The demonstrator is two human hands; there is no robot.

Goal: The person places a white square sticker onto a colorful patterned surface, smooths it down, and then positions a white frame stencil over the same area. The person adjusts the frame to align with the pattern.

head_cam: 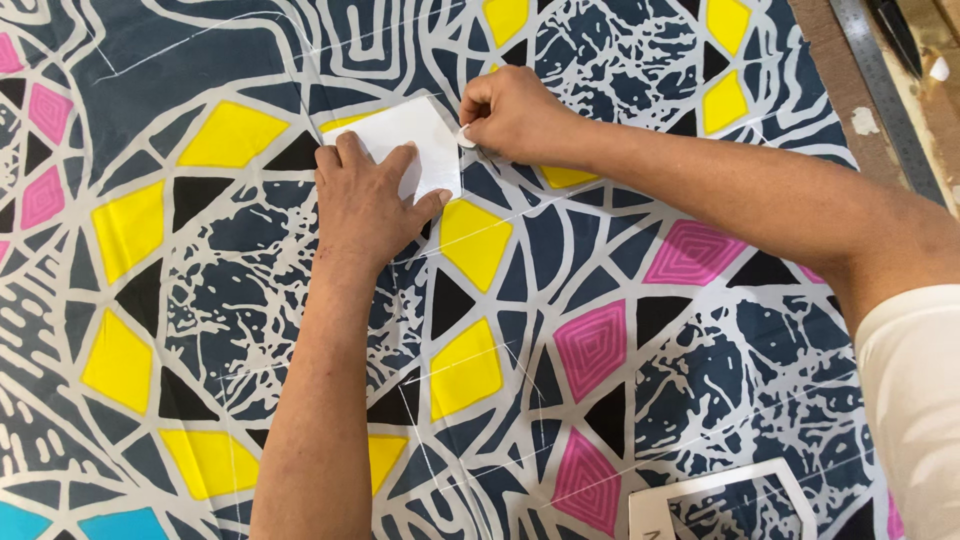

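Left hand [365,195] flat on white card [420,135]; right hand [510,110] pinching chalk [466,138] at its edge

Two bare hands are showing, the left hand [368,205] and the right hand [513,112]. One patterned fabric sheet in grey, yellow, pink and black [600,300] is lying spread out. One white card template [415,140] is sitting on it, and one white frame-shaped stencil [760,478] is showing at the bottom edge. One metal ruler [885,85] is lying on the worktop [850,90].
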